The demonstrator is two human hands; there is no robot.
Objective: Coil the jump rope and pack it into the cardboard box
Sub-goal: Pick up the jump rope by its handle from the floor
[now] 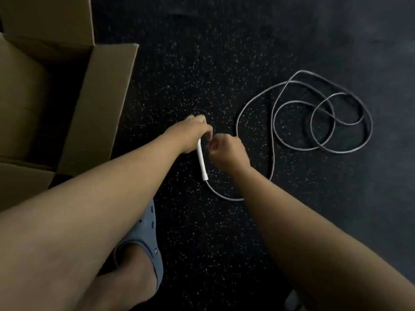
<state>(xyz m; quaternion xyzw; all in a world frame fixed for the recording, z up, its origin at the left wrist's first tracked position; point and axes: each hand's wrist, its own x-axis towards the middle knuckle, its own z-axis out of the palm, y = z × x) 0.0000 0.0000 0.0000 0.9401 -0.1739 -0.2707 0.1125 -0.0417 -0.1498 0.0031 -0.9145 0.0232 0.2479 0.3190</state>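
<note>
Jump rope handling beside an open cardboard box (94,104). The box stands with its flaps spread on a black speckled rubber floor (179,75); all positions below are given relative to it.

Just to the right of the box's spread flap, the person's left hand (190,133) is clenched around the upper end of the white handle (201,161), which hangs tilted, its lower end pointing down toward the person. The right hand (226,149) sits immediately beside the left, on the side away from the box, fingers curled inward near the top of the handle; whether they actually pinch the cord or the handle cannot be told.

From the handle's lower end the grey cord (224,197) curves away from the box, passes behind the right forearm, and rises into the jump rope (314,117), which lies in several loose overlapping loops on the floor, well apart from the box on its right.

Below the box, a grey-blue clog (143,234) on the person's foot rests on the floor.
</note>
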